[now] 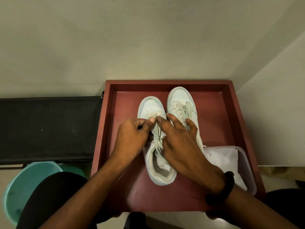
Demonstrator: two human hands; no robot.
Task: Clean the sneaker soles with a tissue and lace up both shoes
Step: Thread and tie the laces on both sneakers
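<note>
Left hand point(132, 134) pinching lace point(156, 139) of left sneaker point(151, 105), right hand point(179, 142) splayed above, forefinger on lace — toe toward far edge of tray point(165, 82), lengthwise near-to-far.

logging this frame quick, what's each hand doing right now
Left hand: pinches the nearer sneaker's lace.
Right hand: open, fingers spread, index tip on that lace.
</note>
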